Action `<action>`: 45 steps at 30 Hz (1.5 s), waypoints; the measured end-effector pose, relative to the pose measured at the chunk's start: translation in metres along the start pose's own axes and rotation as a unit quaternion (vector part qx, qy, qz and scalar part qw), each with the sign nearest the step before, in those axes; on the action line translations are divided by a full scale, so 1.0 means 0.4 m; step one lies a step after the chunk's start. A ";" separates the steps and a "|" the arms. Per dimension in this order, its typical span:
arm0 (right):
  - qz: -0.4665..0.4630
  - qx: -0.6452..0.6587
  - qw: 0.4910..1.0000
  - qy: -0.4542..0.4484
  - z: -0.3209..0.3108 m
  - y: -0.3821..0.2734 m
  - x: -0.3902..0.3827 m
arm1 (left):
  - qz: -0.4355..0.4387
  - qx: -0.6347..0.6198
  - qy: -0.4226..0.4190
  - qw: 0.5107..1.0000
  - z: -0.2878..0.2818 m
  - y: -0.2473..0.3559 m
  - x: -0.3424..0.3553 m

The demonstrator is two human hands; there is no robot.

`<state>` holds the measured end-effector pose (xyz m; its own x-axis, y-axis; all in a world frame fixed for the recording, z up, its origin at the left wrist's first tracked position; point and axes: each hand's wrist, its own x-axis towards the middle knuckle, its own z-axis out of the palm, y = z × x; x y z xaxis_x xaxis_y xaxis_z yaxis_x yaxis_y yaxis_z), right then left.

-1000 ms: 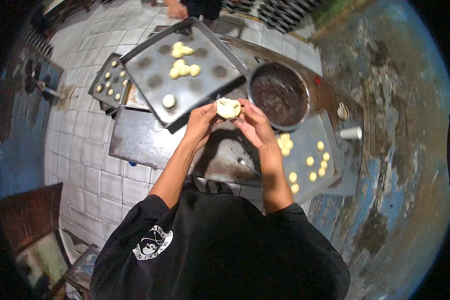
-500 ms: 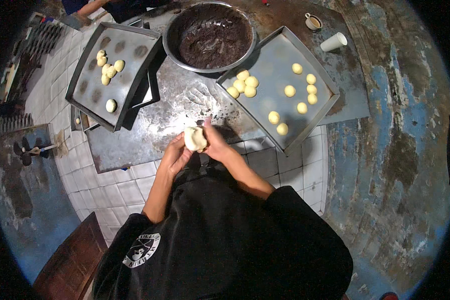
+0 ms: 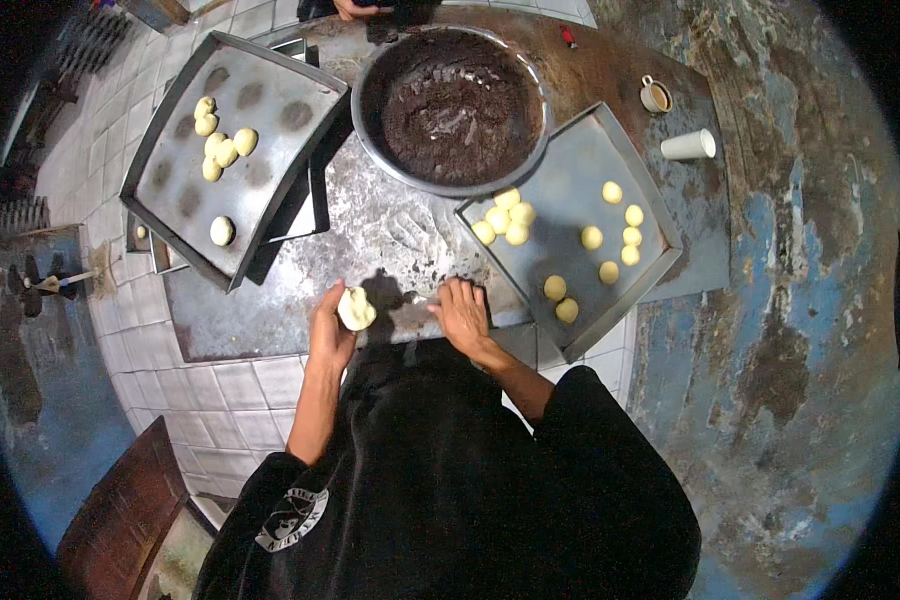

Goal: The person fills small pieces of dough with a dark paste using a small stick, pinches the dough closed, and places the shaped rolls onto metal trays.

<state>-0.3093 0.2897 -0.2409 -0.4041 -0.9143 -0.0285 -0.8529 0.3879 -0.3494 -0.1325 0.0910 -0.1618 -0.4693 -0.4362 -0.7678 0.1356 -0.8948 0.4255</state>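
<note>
My left hand [image 3: 331,330] grips a pale, lumpy piece of dough [image 3: 356,309] just above the near edge of the worktable [image 3: 360,225]. Apart from it, to the right, my right hand [image 3: 463,318] is palm down at the table's front, thumb out to the side and fingers apart. I see nothing in it. Close by on the right is a metal tray [image 3: 570,225] with several yellowish dough balls. Beyond my hands stands a large metal bowl [image 3: 448,188] of dark brown crumbly filling [image 3: 455,110].
Another tray [image 3: 270,140] at the left holds several dough pieces and sits on top of more trays. A white cup [image 3: 688,146] lies on its side near a mug [image 3: 656,95] at the far right. Across the table shows another person's hand [image 3: 355,9].
My hands have parted: the left keeps the dough and has moved left, while the right has let go and come down on the table. The view has shifted somewhat.
</note>
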 end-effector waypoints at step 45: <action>0.175 0.660 0.731 0.011 -0.208 -0.002 -0.012 | 0.003 -0.247 -0.232 0.941 0.260 0.012 -0.057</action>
<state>-0.3340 0.3036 -0.1625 -0.5384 -0.7781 -0.3236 0.3595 0.1352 -0.9233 -0.2119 0.1065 -0.0923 -0.7816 -0.4556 -0.4261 0.4746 -0.8776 0.0678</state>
